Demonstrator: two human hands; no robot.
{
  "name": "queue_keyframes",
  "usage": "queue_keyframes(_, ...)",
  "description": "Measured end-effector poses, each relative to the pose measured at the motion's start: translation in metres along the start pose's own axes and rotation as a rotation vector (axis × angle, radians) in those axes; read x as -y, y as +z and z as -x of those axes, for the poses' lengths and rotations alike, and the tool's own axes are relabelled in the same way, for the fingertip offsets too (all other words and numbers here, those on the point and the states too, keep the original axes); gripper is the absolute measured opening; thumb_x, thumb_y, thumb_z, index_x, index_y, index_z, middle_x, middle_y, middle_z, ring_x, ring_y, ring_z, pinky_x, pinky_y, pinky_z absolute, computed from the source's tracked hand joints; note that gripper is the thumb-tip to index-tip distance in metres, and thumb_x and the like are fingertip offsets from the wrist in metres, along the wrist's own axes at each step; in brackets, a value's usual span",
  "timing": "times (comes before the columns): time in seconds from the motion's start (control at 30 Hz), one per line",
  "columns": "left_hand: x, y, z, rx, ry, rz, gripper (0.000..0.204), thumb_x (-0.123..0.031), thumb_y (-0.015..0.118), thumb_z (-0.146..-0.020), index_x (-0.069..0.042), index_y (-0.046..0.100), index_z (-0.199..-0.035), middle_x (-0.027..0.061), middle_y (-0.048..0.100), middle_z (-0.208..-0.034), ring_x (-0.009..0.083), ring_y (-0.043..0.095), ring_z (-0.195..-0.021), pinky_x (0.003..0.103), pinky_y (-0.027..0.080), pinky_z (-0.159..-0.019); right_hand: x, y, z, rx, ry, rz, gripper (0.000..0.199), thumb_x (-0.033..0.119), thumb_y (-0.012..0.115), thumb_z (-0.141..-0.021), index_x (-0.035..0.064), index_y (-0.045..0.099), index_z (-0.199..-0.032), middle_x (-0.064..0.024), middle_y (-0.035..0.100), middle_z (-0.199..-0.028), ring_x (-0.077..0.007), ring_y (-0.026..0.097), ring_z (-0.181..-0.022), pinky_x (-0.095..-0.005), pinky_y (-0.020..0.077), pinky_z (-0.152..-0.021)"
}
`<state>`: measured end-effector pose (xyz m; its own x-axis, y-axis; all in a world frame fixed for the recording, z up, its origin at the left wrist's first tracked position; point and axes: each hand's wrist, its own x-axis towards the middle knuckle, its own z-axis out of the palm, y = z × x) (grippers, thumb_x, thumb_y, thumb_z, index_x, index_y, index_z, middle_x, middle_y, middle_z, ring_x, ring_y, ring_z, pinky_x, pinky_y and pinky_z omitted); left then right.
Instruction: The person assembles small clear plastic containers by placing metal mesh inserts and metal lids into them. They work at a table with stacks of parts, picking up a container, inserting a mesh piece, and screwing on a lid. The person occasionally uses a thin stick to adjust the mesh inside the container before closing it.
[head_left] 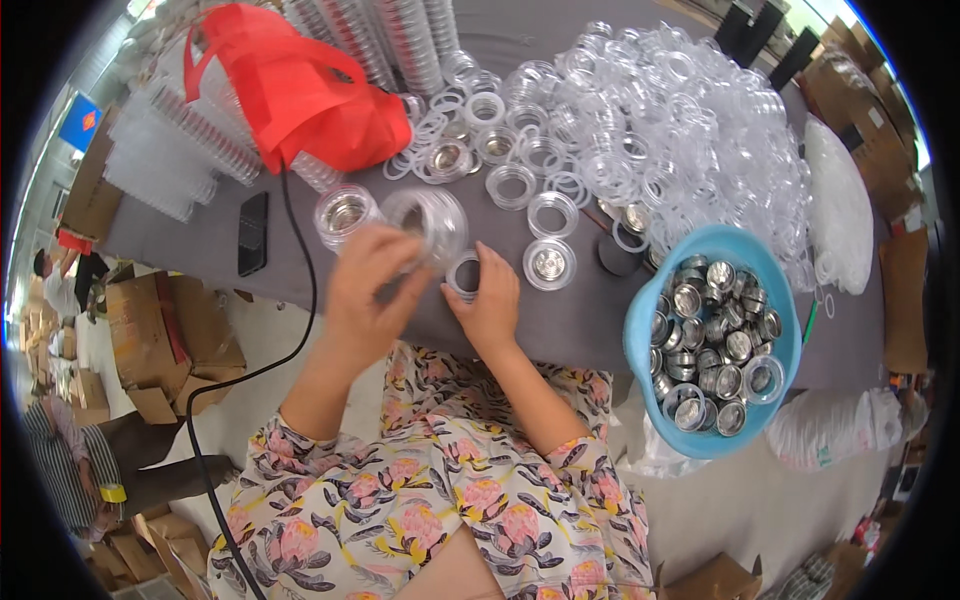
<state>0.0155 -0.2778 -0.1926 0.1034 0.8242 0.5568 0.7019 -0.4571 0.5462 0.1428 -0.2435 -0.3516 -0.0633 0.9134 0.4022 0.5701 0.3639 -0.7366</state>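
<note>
Blurred by motion, my left hand point(368, 290) has its fingers closed at the rim of a clear round plastic container point(436, 215), which is smeared too. Close by on its left stands another clear round container point(342, 212) with a silvery disc inside. My right hand point(490, 305) curls its thumb and fingers around a small clear plastic ring point(455, 272) on the grey tablecloth. To the right of that hand sit a clear container with a metal tin point(549, 264) in it and, behind it, an open clear ring point(551, 214).
A blue basin point(640, 330) of silvery tins overhangs the front right edge. Loose clear rings point(680, 130) form a big heap behind. A red bag point(300, 100), clear stacks point(410, 40) and a phone point(253, 233) lie left. A black cable point(306, 300) crosses the table's front edge.
</note>
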Motion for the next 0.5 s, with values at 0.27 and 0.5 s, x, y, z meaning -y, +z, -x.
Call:
queue_keyframes(0.27, 0.042, -0.059, -0.013, 0.198, -0.001, -0.579, 0.015, -0.009, 0.065, -0.077, -0.004, 0.061, -0.092, 0.0092, 0.058, -0.090, 0.0293, 0.055, -0.089, 0.042, 0.035, -0.094, 0.002, 0.001, 0.002, 0.014, -0.047, -0.004, 0.071, 0.022, 0.078, -0.066, 0.0029, 0.046, -0.126, -0.0136, 0.050, -0.123, -0.0308, 0.047, -0.114, -0.0419, 0.0357, -0.097)
queue_keyframes(0.5, 0.014, -0.042, -0.023, -0.076, 0.113, -0.488, 0.025, -0.011, 0.073, -0.067, -0.007, 0.062, -0.089, 0.0069, 0.058, -0.086, 0.0274, 0.055, -0.086, 0.039, 0.040, -0.082, 0.001, -0.001, -0.001, -0.012, -0.014, -0.018, 0.078, 0.022, 0.077, -0.066, 0.0036, 0.039, -0.133, -0.0158, 0.046, -0.129, -0.0321, 0.045, -0.117, -0.0424, 0.0349, -0.098)
